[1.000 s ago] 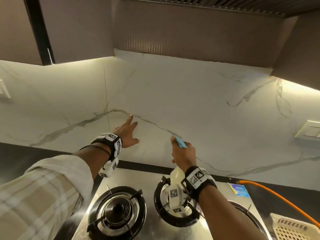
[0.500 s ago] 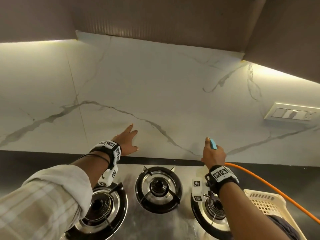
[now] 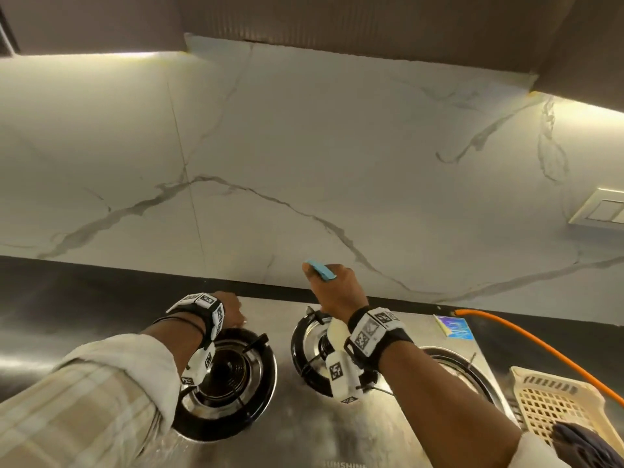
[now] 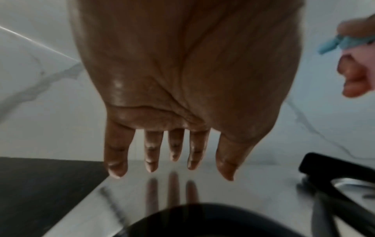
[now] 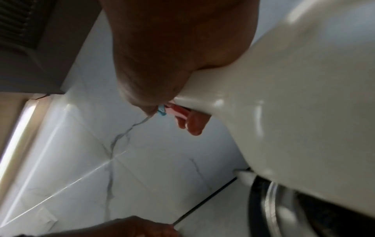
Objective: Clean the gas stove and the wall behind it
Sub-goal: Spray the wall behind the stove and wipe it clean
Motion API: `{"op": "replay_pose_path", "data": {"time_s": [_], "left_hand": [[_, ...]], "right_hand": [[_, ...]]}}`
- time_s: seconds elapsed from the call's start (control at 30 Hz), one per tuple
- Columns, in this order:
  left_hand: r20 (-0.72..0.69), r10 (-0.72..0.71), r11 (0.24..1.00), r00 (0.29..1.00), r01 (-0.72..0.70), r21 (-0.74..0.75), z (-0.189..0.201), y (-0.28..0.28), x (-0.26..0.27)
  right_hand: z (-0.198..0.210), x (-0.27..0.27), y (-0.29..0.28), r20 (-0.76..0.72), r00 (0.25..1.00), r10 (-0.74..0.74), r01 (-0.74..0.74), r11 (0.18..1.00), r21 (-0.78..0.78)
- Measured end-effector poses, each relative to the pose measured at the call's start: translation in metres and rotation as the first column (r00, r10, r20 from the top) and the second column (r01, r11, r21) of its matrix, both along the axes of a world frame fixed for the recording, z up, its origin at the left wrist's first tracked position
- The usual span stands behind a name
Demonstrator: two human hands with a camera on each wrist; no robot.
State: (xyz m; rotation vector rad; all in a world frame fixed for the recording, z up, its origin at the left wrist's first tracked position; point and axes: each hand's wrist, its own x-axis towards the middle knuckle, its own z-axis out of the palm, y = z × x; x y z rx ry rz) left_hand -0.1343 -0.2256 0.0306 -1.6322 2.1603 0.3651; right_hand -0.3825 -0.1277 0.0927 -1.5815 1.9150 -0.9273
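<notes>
The steel gas stove (image 3: 287, 430) has three burners, and the white marble wall (image 3: 337, 163) stands behind it. Over the middle burner (image 3: 314, 349), my right hand (image 3: 332, 288) grips a white spray bottle (image 3: 337, 332) by the neck. Its blue nozzle (image 3: 320, 270) points at the wall. The right wrist view shows the spray bottle (image 5: 294, 112) with fingers (image 5: 192, 123) curled under the nozzle. My left hand (image 3: 233, 310) hangs over the stove's back edge by the left burner (image 3: 229, 376). It is open, and its straight fingers (image 4: 151, 160) point down just above the steel.
An orange gas hose (image 3: 540, 349) runs from the stove's back right corner. A cream plastic basket (image 3: 557, 407) with a dark cloth (image 3: 587, 444) sits right of the stove. A blue label (image 3: 456, 327) is on the stove. Black counter (image 3: 67, 298) lies left, a switch plate (image 3: 601, 211) on the wall.
My left hand has come off the wall and dropped to the stove's back edge. My right hand carried the bottle from over the right burner back over the middle one.
</notes>
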Motion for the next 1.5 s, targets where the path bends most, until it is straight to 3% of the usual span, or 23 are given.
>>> {"op": "replay_pose_path", "data": {"time_s": [0.13,0.3,0.43,0.5,0.6,0.73,0.8,0.9,0.97,1.03,1.07,1.2,1.33,1.5], "left_hand": [[-0.01,-0.018,0.999,1.0,0.019,0.04,-0.018,0.005,0.03],[-0.051,-0.024,1.0,0.998,0.025,0.004,-0.013,0.021,0.024],[-0.071,-0.048,0.998,0.996,0.045,-0.041,-0.025,0.019,0.028],[-0.107,-0.052,0.998,0.993,0.048,-0.047,-0.03,0.015,0.031],[-0.094,-0.066,0.997,0.993,0.062,-0.038,-0.035,0.011,0.031],[-0.16,-0.051,0.997,0.986,0.042,-0.062,-0.042,0.01,0.028],[-0.093,-0.118,0.988,0.989,0.108,-0.11,-0.047,0.009,0.028],[-0.054,-0.142,0.976,0.988,0.131,-0.176,-0.062,0.003,0.034],[-0.103,-0.125,0.975,0.987,0.103,-0.197,-0.067,-0.001,0.036],[-0.162,-0.1,0.977,0.982,0.066,-0.202,-0.069,-0.002,0.037],[-0.18,-0.076,0.98,0.981,0.04,-0.194,-0.068,-0.002,0.037],[-0.259,-0.053,0.982,0.964,0.003,-0.191,-0.07,-0.002,0.039],[-0.391,-0.029,0.988,0.92,-0.033,-0.151,-0.071,-0.003,0.043],[-0.382,0.009,0.992,0.924,-0.055,-0.112,-0.062,0.007,0.043]], "right_hand": [[0.003,0.038,-0.013,-0.155,0.984,0.083,-0.079,0.996,0.034],[-0.005,0.04,-0.026,-0.16,0.985,0.059,-0.047,0.996,0.081],[-0.012,-0.003,-0.016,-0.117,0.992,-0.055,0.072,0.987,0.141],[-0.013,-0.035,-0.009,-0.029,0.982,-0.186,0.188,0.968,0.164],[-0.007,-0.081,-0.002,-0.04,0.934,-0.356,0.358,0.92,0.158],[-0.008,-0.135,0.011,-0.084,0.895,-0.439,0.446,0.869,0.214],[-0.011,-0.16,0.021,-0.087,0.89,-0.448,0.455,0.855,0.25],[-0.015,-0.183,0.034,0.094,0.844,-0.528,0.484,0.826,0.289],[-0.013,-0.187,0.044,0.267,0.722,-0.638,0.563,0.767,0.308],[-0.008,-0.185,0.047,0.43,0.606,-0.67,0.619,0.736,0.273],[-0.005,-0.182,0.047,0.462,0.595,-0.658,0.627,0.739,0.245],[0.024,-0.174,0.039,0.555,0.585,-0.591,0.688,0.725,0.045],[0.084,-0.164,0.027,0.66,0.564,-0.496,0.727,0.677,-0.113],[0.134,-0.151,0.011,0.686,0.627,-0.368,0.702,0.65,-0.292]]}}
